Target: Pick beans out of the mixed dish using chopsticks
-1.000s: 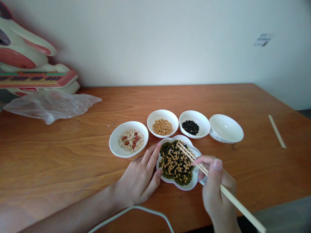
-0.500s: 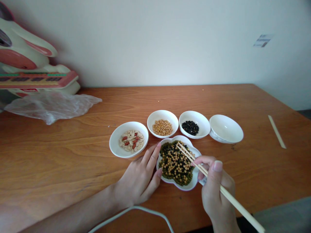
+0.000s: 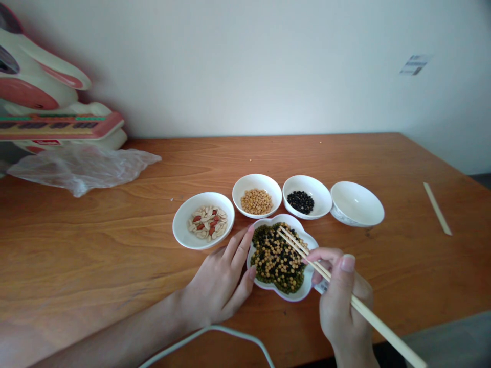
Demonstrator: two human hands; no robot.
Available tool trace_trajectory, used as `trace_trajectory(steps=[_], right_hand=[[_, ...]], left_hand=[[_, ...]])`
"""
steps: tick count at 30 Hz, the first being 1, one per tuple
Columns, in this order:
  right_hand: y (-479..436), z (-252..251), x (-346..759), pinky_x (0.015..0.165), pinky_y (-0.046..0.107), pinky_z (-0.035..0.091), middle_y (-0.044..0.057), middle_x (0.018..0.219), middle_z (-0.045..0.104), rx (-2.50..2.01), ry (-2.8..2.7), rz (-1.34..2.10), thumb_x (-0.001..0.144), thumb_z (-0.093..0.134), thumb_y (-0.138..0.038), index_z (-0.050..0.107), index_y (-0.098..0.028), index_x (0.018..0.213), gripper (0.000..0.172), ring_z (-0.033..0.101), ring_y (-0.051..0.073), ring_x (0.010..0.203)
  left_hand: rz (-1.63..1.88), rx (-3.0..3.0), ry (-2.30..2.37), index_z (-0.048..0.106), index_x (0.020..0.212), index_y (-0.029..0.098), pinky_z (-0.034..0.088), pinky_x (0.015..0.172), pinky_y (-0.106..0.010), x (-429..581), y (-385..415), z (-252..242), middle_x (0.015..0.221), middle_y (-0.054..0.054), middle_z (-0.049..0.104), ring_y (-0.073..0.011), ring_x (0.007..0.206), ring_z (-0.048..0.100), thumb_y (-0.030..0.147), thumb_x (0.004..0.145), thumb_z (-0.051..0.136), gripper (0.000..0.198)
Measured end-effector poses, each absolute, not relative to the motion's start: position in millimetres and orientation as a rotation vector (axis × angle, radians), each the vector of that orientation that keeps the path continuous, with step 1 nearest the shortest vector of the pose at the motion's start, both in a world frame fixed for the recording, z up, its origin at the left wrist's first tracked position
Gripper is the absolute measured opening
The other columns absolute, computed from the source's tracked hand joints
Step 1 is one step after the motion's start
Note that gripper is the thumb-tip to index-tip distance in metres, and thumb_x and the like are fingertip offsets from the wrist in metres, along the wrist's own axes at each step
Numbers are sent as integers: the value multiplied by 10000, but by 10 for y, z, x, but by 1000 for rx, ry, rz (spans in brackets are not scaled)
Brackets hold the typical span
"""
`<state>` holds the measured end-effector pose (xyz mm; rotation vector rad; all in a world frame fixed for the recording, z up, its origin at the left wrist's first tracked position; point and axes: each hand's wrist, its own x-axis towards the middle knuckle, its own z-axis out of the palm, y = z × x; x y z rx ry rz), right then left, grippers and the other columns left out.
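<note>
A white flower-shaped dish [image 3: 309, 281] holds a mix of green, black and yellow beans [image 3: 274, 258]. Against its left rim rests my left hand [image 3: 220, 278], open, fingers stretched and thumb apart. My right hand [image 3: 343, 296] is closed around a pair of wooden chopsticks [image 3: 372, 318]. Their tips lie among the beans in the upper part of the dish, slightly apart; I cannot tell whether a bean is between them. Just behind the dish are a bowl of yellow beans [image 3: 256, 201] and a bowl of black beans [image 3: 301, 202].
A bowl of peanuts [image 3: 207, 223] stands left of the dish, and an empty white bowl [image 3: 356, 202] at the right. A flat pale strip [image 3: 437, 208] lies farther right. Plastic bag [image 3: 80, 166] and toy keyboard [image 3: 57, 125] sit back left. A cable [image 3: 230, 332] crosses in front.
My right hand and the chopsticks have shifted very slightly, the rear ends a little to the right. The left hand, dish and bowls stay where they were.
</note>
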<state>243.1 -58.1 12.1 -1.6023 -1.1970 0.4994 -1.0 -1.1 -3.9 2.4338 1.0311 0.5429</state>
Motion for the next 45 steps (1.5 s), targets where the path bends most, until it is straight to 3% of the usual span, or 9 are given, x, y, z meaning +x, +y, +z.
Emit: trace_trajectory(steps=[9,18,27,34,45], right_hand=[[-549,180,2523,474,267,471,51,609,655,-1444,-989,646,1075,309,-723,757,-201,783,747,596,162,527],[-322,395,2422,499,263,427,51,662,704,-1310,-824,767,1042,370,-761,711,-216,732,714,583,146,554],[-238,322,2382,482,270,410,61,770,756,-1316,-816,784,1031,374,-787,692,-204,807,701,564,126,519],[-199,234,2437,425,248,399,86,749,772,-1350,-907,761,1039,373,-771,693,-189,828,696,572,125,476],[-213,304,2368,419,232,394,79,715,762,-1347,-973,728,1046,435,-735,734,-186,836,659,561,122,473]], left_hand=[[526,2446,1040,-24,1747,180,473,1252,-553,-8,-5,-35,1732,-218,333,-345,1566,441,314,1112,416,784],[526,2452,1035,-25,1745,181,497,1226,-567,-21,-11,-63,1734,-234,318,-365,1559,446,316,1111,412,782],[546,2440,1031,-6,1748,178,505,1218,-559,-13,1,-62,1727,-232,337,-365,1553,459,318,1103,431,792],[534,2435,1026,-12,1747,167,448,1270,-556,-9,-4,-57,1742,-223,308,-341,1590,402,313,1115,407,772],[552,2444,1022,-11,1751,173,456,1265,-554,-16,-1,-79,1744,-214,312,-346,1583,414,329,1114,417,783]])
